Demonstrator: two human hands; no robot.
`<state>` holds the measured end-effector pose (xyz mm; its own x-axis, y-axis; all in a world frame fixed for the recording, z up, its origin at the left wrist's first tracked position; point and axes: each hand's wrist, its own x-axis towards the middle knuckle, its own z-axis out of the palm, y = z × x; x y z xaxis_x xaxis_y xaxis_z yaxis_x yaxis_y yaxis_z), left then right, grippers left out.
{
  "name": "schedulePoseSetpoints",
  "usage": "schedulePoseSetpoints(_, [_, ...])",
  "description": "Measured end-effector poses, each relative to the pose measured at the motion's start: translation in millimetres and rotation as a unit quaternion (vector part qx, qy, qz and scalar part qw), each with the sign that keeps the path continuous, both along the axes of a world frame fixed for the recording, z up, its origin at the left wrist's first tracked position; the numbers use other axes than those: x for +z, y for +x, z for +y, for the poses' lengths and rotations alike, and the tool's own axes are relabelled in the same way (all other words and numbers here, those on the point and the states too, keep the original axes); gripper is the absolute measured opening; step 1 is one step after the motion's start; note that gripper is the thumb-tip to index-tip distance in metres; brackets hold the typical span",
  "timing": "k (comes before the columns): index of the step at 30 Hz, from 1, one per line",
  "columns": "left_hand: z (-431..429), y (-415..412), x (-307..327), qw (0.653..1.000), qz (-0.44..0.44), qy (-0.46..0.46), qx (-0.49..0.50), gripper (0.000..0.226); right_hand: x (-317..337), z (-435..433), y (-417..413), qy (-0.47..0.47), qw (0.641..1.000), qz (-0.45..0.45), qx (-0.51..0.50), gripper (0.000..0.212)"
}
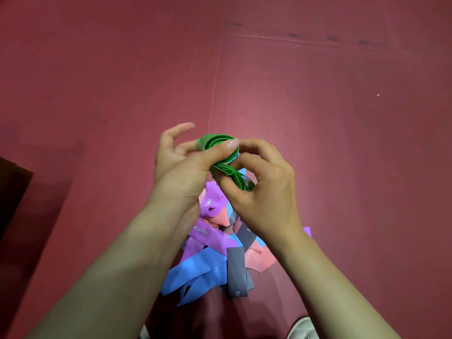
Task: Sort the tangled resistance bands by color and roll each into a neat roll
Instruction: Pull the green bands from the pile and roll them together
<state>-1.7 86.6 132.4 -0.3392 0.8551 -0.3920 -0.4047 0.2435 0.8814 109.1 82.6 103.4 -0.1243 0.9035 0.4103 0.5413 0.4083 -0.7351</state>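
Observation:
A green resistance band (221,155), partly coiled into a loose roll, is held up above the floor between both hands. My left hand (182,165) pinches the coil, thumb across its top, index finger lifted free. My right hand (263,182) grips the band's lower folded end with curled fingers. Beneath my wrists lies a tangled pile: a purple band (208,237) with white lettering, a blue band (195,272), a grey band (236,270) and a pink band (259,261), overlapping one another and partly hidden by my arms.
A dark red floor mat (318,106) fills the view, with a seam running up from the hands. A dark object (12,192) sits at the left edge. A white shoe tip (302,329) shows at the bottom right.

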Motion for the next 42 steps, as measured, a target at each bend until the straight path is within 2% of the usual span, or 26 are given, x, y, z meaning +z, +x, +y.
schedulePoseSetpoints(6, [-1.4, 3.9, 3.3, 0.999, 0.009, 0.002, -0.041, 0.082, 5.6, -2.7, -0.7, -0.100, 0.994, 0.041, -0.016, 0.035])
schedulePoseSetpoints(12, [-1.2, 2.9, 5.2, 0.997, -0.012, -0.033, -0.075, 0.087, 6.8, -1.4, -0.1, -0.058, 0.997, 0.040, -0.040, 0.029])
schedulePoseSetpoints(13, [-1.5, 2.6, 6.0, 0.995, -0.014, -0.043, -0.093, 0.078, 6.3, -0.9, 0.6, -0.051, 0.997, 0.033, -0.037, 0.028])
schedulePoseSetpoints(16, [-2.7, 0.7, 6.9, 0.987, -0.028, -0.051, -0.150, 0.027, 4.4, -0.7, 1.6, -0.045, 0.998, 0.022, -0.025, 0.026])
schedulePoseSetpoints(17, [-2.5, 0.0, 6.9, 0.986, -0.033, -0.052, -0.156, 0.021, 3.8, -0.7, 2.2, -0.041, 0.999, 0.020, -0.023, 0.025])
schedulePoseSetpoints(24, [-1.0, -4.0, 5.5, 0.989, -0.042, -0.049, -0.135, 0.034, 1.6, -1.0, 1.2, -0.032, 0.999, -0.010, -0.002, 0.019])
schedulePoseSetpoints(28, [-1.2, -3.9, 5.9, 0.991, -0.056, -0.019, -0.120, 0.033, 1.0, 0.0, 1.2, -0.012, 1.000, -0.005, -0.010, 0.027])
schedulePoseSetpoints(32, [-2.5, 0.1, 10.2, 0.992, -0.062, -0.009, -0.110, 0.064, 2.8, -2.0, 0.7, -0.018, 0.999, 0.024, -0.028, 0.033])
schedulePoseSetpoints(34, [-2.5, 2.0, 10.7, 0.993, -0.052, -0.011, -0.103, 0.071, 4.9, -2.9, 0.6, -0.048, 0.997, 0.055, -0.031, 0.043])
schedulePoseSetpoints(36, [-2.6, 1.8, 11.3, 0.993, -0.047, -0.013, -0.105, 0.073, 5.7, -2.4, 1.6, -0.069, 0.995, 0.071, -0.019, 0.045])
schedulePoseSetpoints(38, [-2.7, 0.8, 11.7, 0.993, -0.046, -0.018, -0.109, 0.073, 4.9, -1.3, 3.2, -0.052, 0.997, 0.056, -0.002, 0.042])
schedulePoseSetpoints(42, [-1.6, -1.0, 11.6, 0.989, -0.072, -0.033, -0.128, 0.059, 4.8, 0.7, 3.1, -0.018, 0.999, 0.030, -0.006, 0.039])
